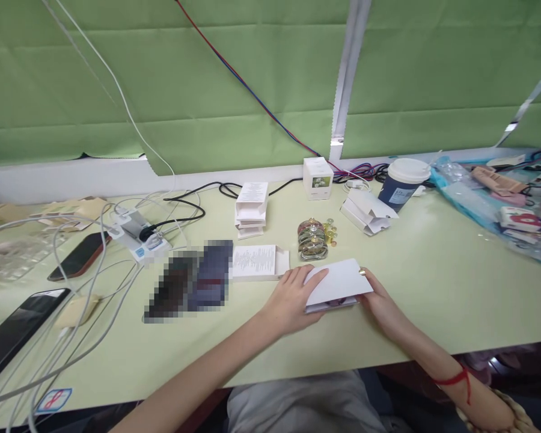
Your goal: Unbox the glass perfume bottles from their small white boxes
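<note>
A white cardboard box (pixel 338 281) is held between my two hands just above the table, near its front edge. My left hand (pixel 293 300) grips the box's left end, fingers on top and the thumb side underneath. At the right end my right hand (pixel 381 300) is closed on the same box; a small gold-coloured spot shows by its fingertips. Something dark shows in the gap along the box's near side, too small to name. Just behind lies a row of bangles (pixel 312 239) with small gold-coloured pieces (pixel 330 231) beside them.
White printed boxes (pixel 252 201) are stacked behind a flat one (pixel 255 261). An opened box (pixel 369 210) lies by a lidded cup (pixel 403 183). A power strip (pixel 139 234), cables and phones (pixel 22 328) occupy the left. Plastic bags and small items (pixel 518 216) crowd the right.
</note>
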`<state>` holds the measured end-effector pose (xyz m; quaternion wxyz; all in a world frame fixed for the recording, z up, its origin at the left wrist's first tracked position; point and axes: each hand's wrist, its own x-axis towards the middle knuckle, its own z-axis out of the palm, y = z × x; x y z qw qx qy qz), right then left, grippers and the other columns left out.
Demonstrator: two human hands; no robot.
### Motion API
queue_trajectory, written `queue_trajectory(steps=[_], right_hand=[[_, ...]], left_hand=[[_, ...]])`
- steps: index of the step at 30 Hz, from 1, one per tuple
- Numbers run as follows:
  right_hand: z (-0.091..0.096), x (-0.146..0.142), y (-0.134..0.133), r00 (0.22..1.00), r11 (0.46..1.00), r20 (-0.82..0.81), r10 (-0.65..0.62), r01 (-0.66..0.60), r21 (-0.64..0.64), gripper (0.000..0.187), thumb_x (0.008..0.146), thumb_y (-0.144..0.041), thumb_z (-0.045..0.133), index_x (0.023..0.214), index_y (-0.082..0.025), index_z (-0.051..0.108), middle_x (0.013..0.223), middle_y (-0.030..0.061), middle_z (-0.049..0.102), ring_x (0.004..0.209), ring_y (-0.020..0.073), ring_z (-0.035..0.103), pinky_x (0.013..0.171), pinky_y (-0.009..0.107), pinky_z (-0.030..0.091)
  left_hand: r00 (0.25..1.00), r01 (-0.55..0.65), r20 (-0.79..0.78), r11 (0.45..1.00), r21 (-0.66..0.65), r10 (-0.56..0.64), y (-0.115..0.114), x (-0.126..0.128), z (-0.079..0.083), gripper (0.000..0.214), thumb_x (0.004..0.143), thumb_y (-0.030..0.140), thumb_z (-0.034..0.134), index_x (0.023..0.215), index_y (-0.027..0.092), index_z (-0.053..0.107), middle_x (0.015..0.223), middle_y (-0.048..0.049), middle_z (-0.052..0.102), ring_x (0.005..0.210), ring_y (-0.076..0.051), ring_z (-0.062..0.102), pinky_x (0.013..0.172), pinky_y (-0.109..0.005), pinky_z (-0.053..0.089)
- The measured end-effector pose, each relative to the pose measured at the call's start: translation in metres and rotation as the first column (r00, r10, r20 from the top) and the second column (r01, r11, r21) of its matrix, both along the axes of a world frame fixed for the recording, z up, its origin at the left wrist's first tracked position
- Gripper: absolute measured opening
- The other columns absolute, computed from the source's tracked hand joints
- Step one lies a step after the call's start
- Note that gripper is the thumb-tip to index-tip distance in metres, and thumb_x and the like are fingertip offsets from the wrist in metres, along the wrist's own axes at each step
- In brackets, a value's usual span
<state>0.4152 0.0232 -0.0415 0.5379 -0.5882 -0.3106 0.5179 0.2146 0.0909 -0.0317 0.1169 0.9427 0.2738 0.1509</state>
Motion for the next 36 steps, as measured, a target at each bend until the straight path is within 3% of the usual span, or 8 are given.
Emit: queue_trajectory(steps=[4, 8, 13, 16, 20, 23, 28, 36], right_hand=[[0.009, -0.003, -0.002, 0.959, 0.992, -0.259, -0.119, 0.103, -0.073, 0.067, 0.052, -0.059, 0.075, 0.094, -0.014, 0.047, 0.101, 0.0058, 0.052, 0.09, 0.017, 0.052, 0.069, 0.027, 0.051], [0.009, 0.005, 0.0, 0.943, 0.986, -0.296, -0.152, 0.125, -0.109, 0.069, 0.052, -0.061, 0.075, 0.094, -0.015, 0.043, 0.099, 0.0062, 0.056, 0.084, 0.0159, 0.057, 0.068, 0.026, 0.052], [0.014, 0.017, 0.004, 0.997, 0.998, 0.048, -0.056, 0.057, -0.019, 0.069, 0.064, -0.071, 0.061, 0.101, -0.015, 0.044, 0.114, 0.012, 0.053, 0.082, 0.0195, 0.058, 0.061, 0.03, 0.053], [0.027, 0.015, 0.008, 0.945, 0.992, 0.321, 0.064, -0.096, 0.086, 0.053, 0.08, -0.063, 0.051, 0.103, -0.016, 0.047, 0.117, 0.0107, 0.052, 0.087, 0.0173, 0.057, 0.068, 0.029, 0.053], [0.041, 0.009, 0.015, 0.77, 0.918, 0.617, 0.162, -0.347, 0.192, 0.029, 0.089, -0.042, 0.047, 0.105, -0.018, 0.055, 0.108, 0.0067, 0.052, 0.09, 0.0134, 0.055, 0.061, 0.019, 0.05], [0.044, 0.007, 0.022, 0.723, 0.837, 0.635, 0.271, -0.504, 0.216, 0.027, 0.089, -0.035, 0.049, 0.108, -0.019, 0.059, 0.109, 0.0067, 0.051, 0.096, 0.0133, 0.053, 0.066, 0.019, 0.051], [0.043, 0.002, 0.029, 0.782, 0.882, 0.573, 0.245, -0.426, 0.203, 0.04, 0.079, -0.039, 0.062, 0.113, -0.017, 0.059, 0.117, 0.0052, 0.055, 0.103, 0.0172, 0.055, 0.091, 0.03, 0.049], [0.045, -0.011, 0.032, 0.756, 0.868, 0.63, 0.18, -0.423, 0.26, 0.026, 0.085, -0.031, 0.055, 0.106, -0.017, 0.056, 0.106, 0.0042, 0.059, 0.094, 0.0149, 0.059, 0.078, 0.025, 0.051]], left_hand=[[0.999, -0.031, -0.01, 0.999, 0.013, 0.031, -0.01, -0.009, 0.008, 0.07, 0.073, 0.033, 0.055, 0.138, 0.021, 0.033, 0.125, -0.0087, 0.042, 0.114, -0.022, 0.04, 0.096, -0.037, 0.035], [0.994, -0.098, -0.042, 0.994, 0.044, 0.1, -0.021, -0.025, 0.015, 0.057, 0.075, 0.027, 0.051, 0.131, 0.019, 0.043, 0.117, -0.0085, 0.047, 0.107, -0.021, 0.043, 0.092, -0.037, 0.037], [0.967, -0.23, -0.054, 0.941, 0.247, 0.25, -0.029, -0.053, 0.012, 0.056, 0.076, 0.024, 0.048, 0.131, 0.015, 0.044, 0.127, -0.0102, 0.043, 0.119, -0.023, 0.037, 0.103, -0.039, 0.026], [0.951, -0.277, -0.054, 0.915, 0.292, 0.305, -0.036, -0.056, 0.014, 0.066, 0.077, 0.027, 0.048, 0.139, 0.012, 0.031, 0.14, -0.0094, 0.032, 0.13, -0.023, 0.026, 0.11, -0.04, 0.014], [0.981, -0.193, 0.013, 0.962, 0.194, 0.194, -0.036, -0.031, 0.023, 0.074, 0.082, 0.041, 0.053, 0.142, 0.015, 0.018, 0.145, -0.0042, 0.025, 0.136, -0.018, 0.014, 0.112, -0.034, 0.01], [0.974, -0.163, 0.17, 0.985, 0.064, 0.15, -0.02, -0.003, 0.025, 0.07, 0.084, 0.04, 0.056, 0.14, 0.017, 0.022, 0.142, -0.0022, 0.031, 0.133, -0.014, 0.022, 0.11, -0.03, 0.013], [0.955, -0.106, 0.248, 0.967, -0.231, 0.164, 0.01, 0.024, 0.025, 0.023, 0.084, 0.033, 0.058, 0.105, 0.023, 0.057, 0.097, 0.0076, 0.062, 0.093, -0.009, 0.055, 0.098, -0.03, 0.023], [0.973, -0.171, 0.125, 0.97, -0.174, 0.194, 0.01, 0.019, 0.031, 0.021, 0.087, 0.032, 0.054, 0.102, 0.019, 0.06, 0.091, 0.0038, 0.063, 0.087, -0.011, 0.055, 0.095, -0.032, 0.023]])
